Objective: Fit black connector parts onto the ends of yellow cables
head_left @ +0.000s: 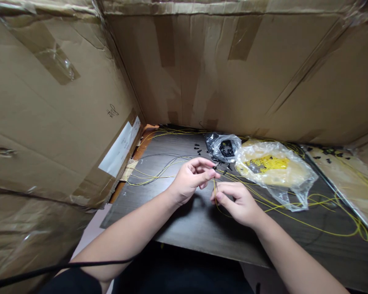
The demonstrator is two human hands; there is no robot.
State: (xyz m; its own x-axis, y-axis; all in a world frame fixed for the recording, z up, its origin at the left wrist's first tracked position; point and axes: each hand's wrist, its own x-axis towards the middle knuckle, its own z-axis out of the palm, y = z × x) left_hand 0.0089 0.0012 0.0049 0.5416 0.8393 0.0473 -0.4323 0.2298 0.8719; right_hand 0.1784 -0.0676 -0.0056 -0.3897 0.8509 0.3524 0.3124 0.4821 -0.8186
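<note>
Over the middle of the dark table (184, 228), my left hand (196, 175) pinches a small black piece (215, 167) between thumb and fingertips. Just right of it and lower, my right hand (234, 202) is closed on thin yellow and black wires (215, 188), which run up toward the black piece. Whether the wires enter that piece is too small to tell. Behind the hands lies a clear plastic bag (227, 147) of small black pieces, some loose around it. A larger clear bag (276, 165) to its right holds small yellow pieces.
Long yellow wires (313, 228) loop across the table's right side, and more wires (153, 175) lie at left. Cardboard walls (184, 73) enclose the back and left. A pale board (349, 171) at right bears several black pieces. A black cable (64, 266) crosses my left forearm.
</note>
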